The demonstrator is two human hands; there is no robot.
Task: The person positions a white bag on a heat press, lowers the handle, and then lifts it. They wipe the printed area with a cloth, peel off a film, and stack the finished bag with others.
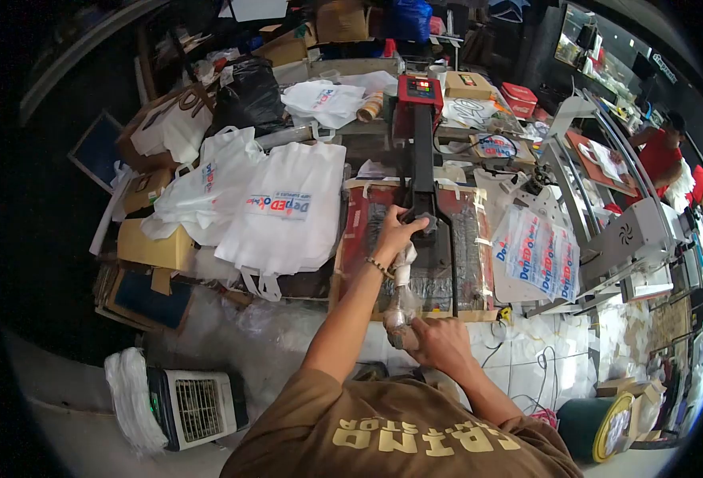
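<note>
In the head view, a heat press with a red control box and a dark arm stands at the middle. My left hand reaches over the press, fingers curled at a small grey piece by its arm. Lower down, my right hand is wrapped round the end of a handle covered in whitish wrapping. The handle runs up from my right hand towards my left. Beneath lies a taped, dark red board. White printed bags lie in a stack just left of it.
Printed transfer sheets lie right of the press, beside a metal frame machine. A black plastic bag sits at the back left. A person in red is at the far right. A heater-like appliance stands on the floor.
</note>
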